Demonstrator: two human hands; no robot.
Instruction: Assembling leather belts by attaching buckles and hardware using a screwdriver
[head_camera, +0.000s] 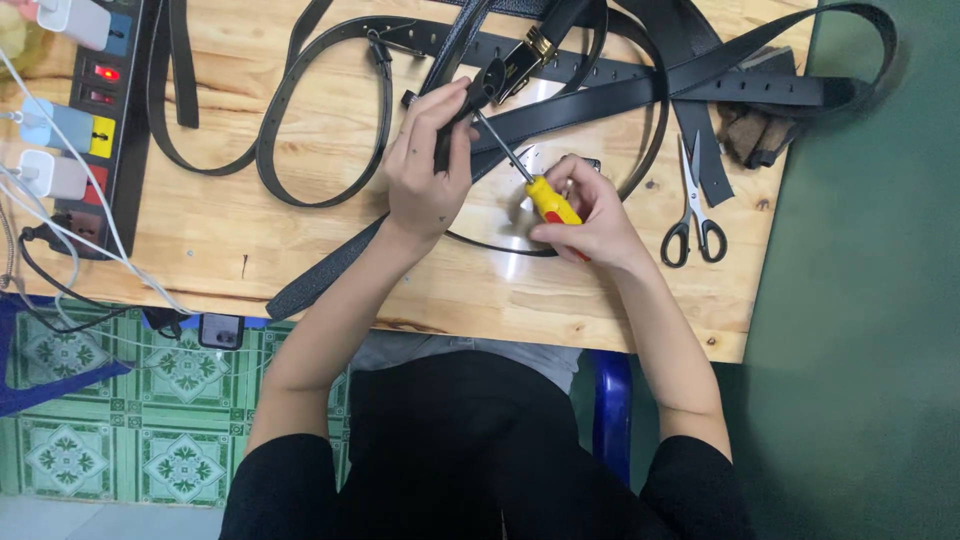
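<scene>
Black belt end (455, 125) hidden by hands (428, 165).

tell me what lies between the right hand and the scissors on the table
In the head view, only bare wooden table lies between the right hand and the scissors; the black belt straps pass above that gap, not through it.

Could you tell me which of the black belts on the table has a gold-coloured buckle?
The belt held by the left hand; its gold buckle lies at the top, unlike the others.
</scene>
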